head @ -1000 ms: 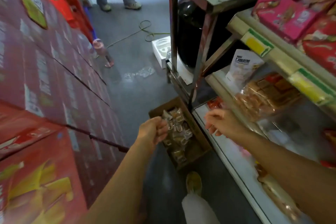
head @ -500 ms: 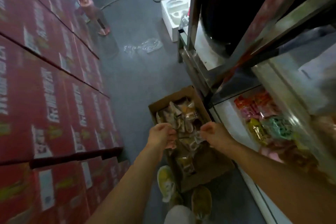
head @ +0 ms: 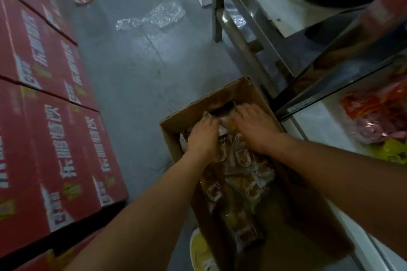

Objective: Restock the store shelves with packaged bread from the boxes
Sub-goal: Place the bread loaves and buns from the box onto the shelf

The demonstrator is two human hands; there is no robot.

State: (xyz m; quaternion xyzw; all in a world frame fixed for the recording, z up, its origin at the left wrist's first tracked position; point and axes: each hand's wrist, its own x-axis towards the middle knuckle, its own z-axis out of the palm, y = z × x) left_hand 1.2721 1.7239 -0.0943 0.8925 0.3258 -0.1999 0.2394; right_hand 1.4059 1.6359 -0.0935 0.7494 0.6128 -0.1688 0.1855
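An open brown cardboard box point(head: 220, 97) stands on the grey floor beside the shelf, with several clear packets of bread point(head: 242, 174) inside. Both my hands are down in its far end. My left hand point(head: 201, 138) curls its fingers over a clear packet at the far left of the pile. My right hand point(head: 253, 130) lies just right of it, its fingers bent down over the packets at the box's far wall. One packet point(head: 226, 126) shows between the two hands. The fingertips are hidden among the wrappers.
Stacked red cartons point(head: 55, 138) wall in the left side. To the right is the white bottom shelf point(head: 330, 130) with red, pink and yellow snack bags point(head: 378, 116). A metal rack point(head: 248, 28) stands behind the box. Crumpled plastic wrap point(head: 154, 17) lies on the floor. My yellow shoe point(head: 200, 251) touches the box.
My view has tipped down from the shelf to the box. Both hands have dropped from above the box into its far end and closed on the bread packets.
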